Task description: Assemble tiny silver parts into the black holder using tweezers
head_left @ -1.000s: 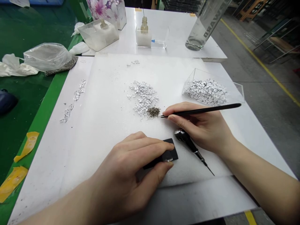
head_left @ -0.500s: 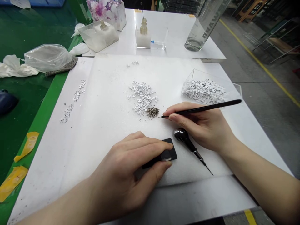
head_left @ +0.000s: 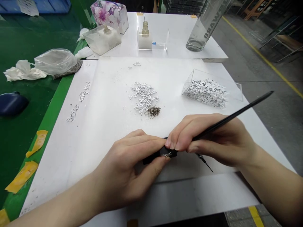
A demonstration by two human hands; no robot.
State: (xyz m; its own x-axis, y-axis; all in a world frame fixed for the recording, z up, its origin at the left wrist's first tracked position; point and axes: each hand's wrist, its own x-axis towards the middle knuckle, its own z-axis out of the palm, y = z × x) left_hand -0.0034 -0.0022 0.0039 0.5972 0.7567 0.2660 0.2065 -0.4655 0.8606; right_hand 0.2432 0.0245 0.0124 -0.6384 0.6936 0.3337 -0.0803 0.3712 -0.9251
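Note:
My left hand (head_left: pixel 132 167) is closed on a small black block (head_left: pixel 151 157), pinned between fingers and thumb on the foam sheet (head_left: pixel 111 110). A tiny shiny metal part (head_left: pixel 168 154) shows at the block's near side, by the thumb. In my right hand (head_left: pixel 210 138) is a slim pair of black tweezers (head_left: pixel 234 116), pinched like a pen. Its tip is down at the block beside the metal part; my fingertips partly hide the contact. Beneath that hand lies a screwdriver (head_left: pixel 204 162), only its shaft end showing. Beyond the hands are a heap of tiny dark screws (head_left: pixel 154 111) and small white-silver parts (head_left: pixel 144 96).
A clear tray (head_left: pixel 189 83) of similar parts lies at right. Behind stand clear boxes with small bottles (head_left: pixel 145 30), a flowered box (head_left: pixel 110 14) and a tall glass bottle (head_left: pixel 196 41). Plastic bags (head_left: pixel 55 61) and yellow tape (head_left: pixel 23 176) lie at left.
My right hand has moved from beside the screw heap down to the block, bringing the tweezers tip to it and covering the screwdriver's handle. My left hand keeps hold of the block.

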